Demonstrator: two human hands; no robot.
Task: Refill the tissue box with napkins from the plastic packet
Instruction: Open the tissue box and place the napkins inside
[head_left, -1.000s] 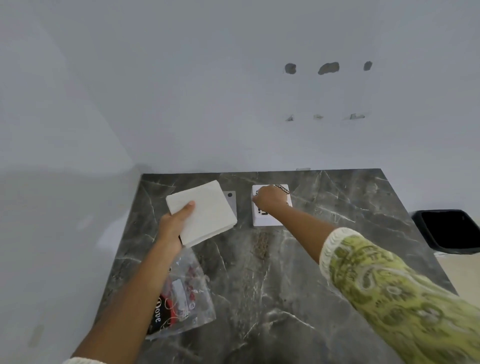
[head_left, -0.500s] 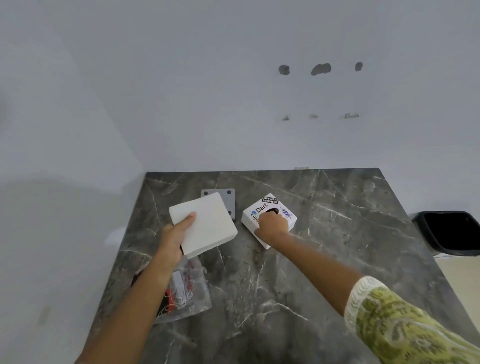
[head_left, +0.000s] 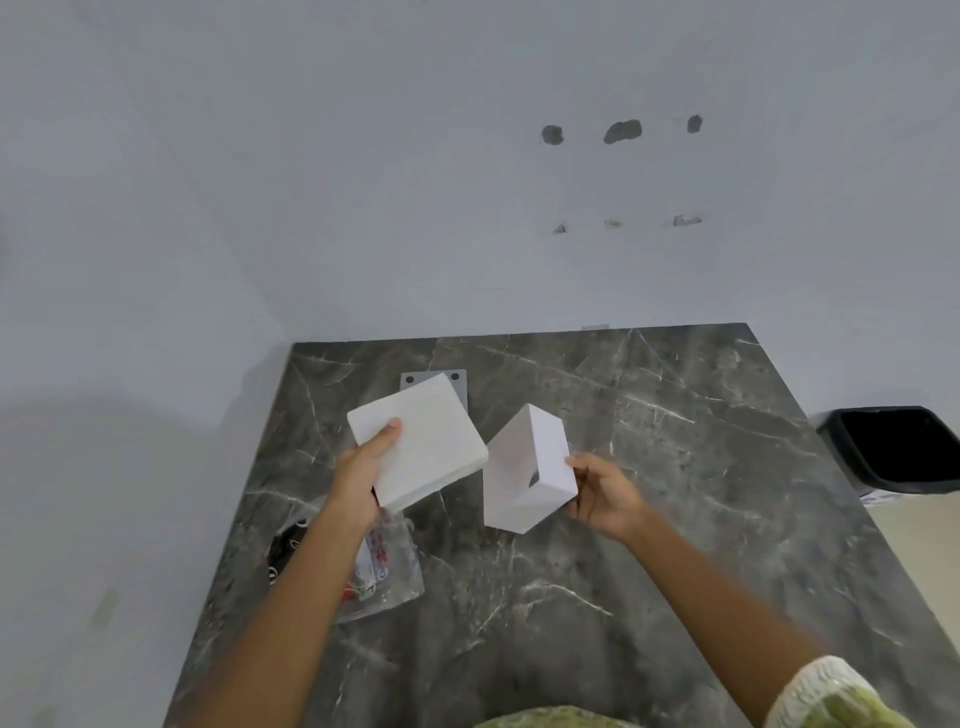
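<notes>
My left hand (head_left: 361, 475) holds a thick square stack of white napkins (head_left: 423, 441) above the dark marble table (head_left: 675, 467), thumb on top. My right hand (head_left: 602, 493) grips a white cube-shaped tissue box (head_left: 524, 473), lifted off the table and turned so its open inside faces left toward the stack. The two nearly touch at the stack's right corner. An opened clear plastic packet (head_left: 384, 566) with red and black print lies flat on the table under my left forearm.
A grey square plate (head_left: 460, 387) with dark dots lies flat behind the napkin stack. A black bin (head_left: 893, 447) stands on the floor beyond the table's right edge. White walls close the table's back and left sides.
My right hand picked the tissue box up from the table, pulled it nearer and tipped it over so the printed top no longer shows. The napkin stack stayed about where it was.
</notes>
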